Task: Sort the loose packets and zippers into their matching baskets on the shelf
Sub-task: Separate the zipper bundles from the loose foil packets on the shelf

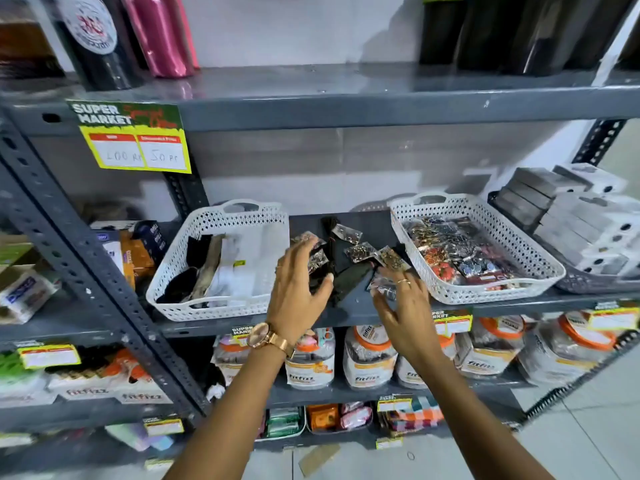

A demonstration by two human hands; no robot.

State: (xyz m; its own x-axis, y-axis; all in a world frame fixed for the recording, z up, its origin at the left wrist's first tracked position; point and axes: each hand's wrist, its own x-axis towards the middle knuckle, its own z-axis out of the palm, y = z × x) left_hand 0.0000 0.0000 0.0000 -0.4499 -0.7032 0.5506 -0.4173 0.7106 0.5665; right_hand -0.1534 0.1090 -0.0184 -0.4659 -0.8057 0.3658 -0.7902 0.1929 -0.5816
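A pile of loose small packets (356, 251) and black zippers (346, 275) lies on the grey shelf (360, 315) between two white baskets. The left basket (173, 271) holds black, brown and white zippers. The right basket (491, 292) holds packets of coloured trinkets. My left hand (298, 289), with a watch on its wrist, curls over the left side of the pile, thumb and fingers around a small packet (317, 261). My right hand (403, 299) is at the pile's right side. It pinches a clear packet (382, 287) by the thumb, and its fingertips touch another packet (391, 259).
Stacked grey and white boxes (581, 223) fill a dark basket at the far right. Bottles (159, 32) stand on the shelf above. Jars (369, 358) line the shelf below. A slanted steel brace (86, 271) runs left of the zipper basket. A price sign (131, 136) hangs overhead.
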